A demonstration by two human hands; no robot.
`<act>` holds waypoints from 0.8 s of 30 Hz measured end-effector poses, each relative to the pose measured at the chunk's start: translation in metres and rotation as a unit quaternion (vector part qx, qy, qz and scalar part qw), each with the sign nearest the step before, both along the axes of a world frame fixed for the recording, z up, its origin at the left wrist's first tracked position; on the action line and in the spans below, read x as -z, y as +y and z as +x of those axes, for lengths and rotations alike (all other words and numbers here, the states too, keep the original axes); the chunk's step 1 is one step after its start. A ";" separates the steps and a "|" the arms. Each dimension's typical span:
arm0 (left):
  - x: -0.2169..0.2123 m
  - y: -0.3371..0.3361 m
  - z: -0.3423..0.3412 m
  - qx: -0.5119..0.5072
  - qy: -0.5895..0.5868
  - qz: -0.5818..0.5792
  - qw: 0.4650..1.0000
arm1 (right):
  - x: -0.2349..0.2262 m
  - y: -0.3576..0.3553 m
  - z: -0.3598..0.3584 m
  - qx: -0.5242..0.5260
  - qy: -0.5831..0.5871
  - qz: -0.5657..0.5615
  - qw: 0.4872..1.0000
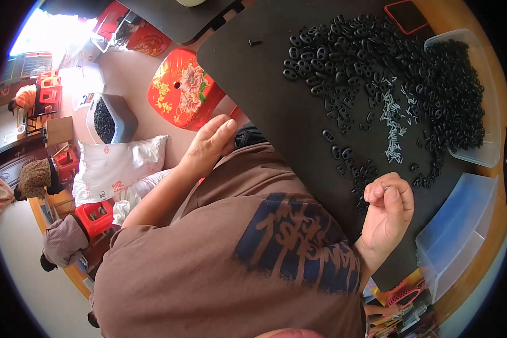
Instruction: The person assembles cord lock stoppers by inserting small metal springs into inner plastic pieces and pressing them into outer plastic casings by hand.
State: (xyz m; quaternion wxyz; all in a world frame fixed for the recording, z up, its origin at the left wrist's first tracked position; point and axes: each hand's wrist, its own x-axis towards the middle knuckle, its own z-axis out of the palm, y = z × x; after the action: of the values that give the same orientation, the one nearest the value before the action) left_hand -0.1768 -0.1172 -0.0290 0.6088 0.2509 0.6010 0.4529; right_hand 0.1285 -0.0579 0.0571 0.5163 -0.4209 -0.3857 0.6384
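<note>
My left hand (pixel 211 141) is off the table's left edge, near my lap, with its fingers pressed together and the thumb laid along them. Anything inside it is hidden. Over the near right part of the dark table (pixel 253 79), my right hand (pixel 388 205) is curled with thumb and fingertips pinched; what they hold, if anything, is too small to make out. Just beyond it lie small black plastic pieces (pixel 343 155), some oval with two holes. A strip of small silvery pins or screws (pixel 393 127) lies among the larger spread of black pieces (pixel 366 48).
A clear plastic tub (pixel 493 107) heaped with black pieces stands at the right; an open translucent bin (pixel 456 236) lies nearer. A red-edged dark rectangle (pixel 406 17) is at the far edge. Left are a red flowered stool (pixel 166 90), white sacks (pixel 110 163) and other people (pixel 67 239).
</note>
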 end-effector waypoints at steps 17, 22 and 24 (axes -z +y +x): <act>0.045 0.036 -0.017 0.082 -0.138 0.081 0.984 | -0.003 -0.012 -0.017 -0.020 -0.012 -0.025 0.999; 0.051 0.035 -0.017 0.114 -0.182 0.058 0.975 | -0.006 -0.019 -0.016 0.008 -0.011 -0.028 1.000; 0.054 0.037 -0.015 0.100 -0.133 0.033 0.986 | -0.005 -0.022 -0.015 0.030 -0.016 -0.044 0.998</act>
State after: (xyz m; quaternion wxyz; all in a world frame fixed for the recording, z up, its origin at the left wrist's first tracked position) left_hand -0.1922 -0.0799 -0.0835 0.7168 0.2674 0.4716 0.4386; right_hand 0.1139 -0.0795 0.0626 0.5094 -0.4650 -0.3529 0.6323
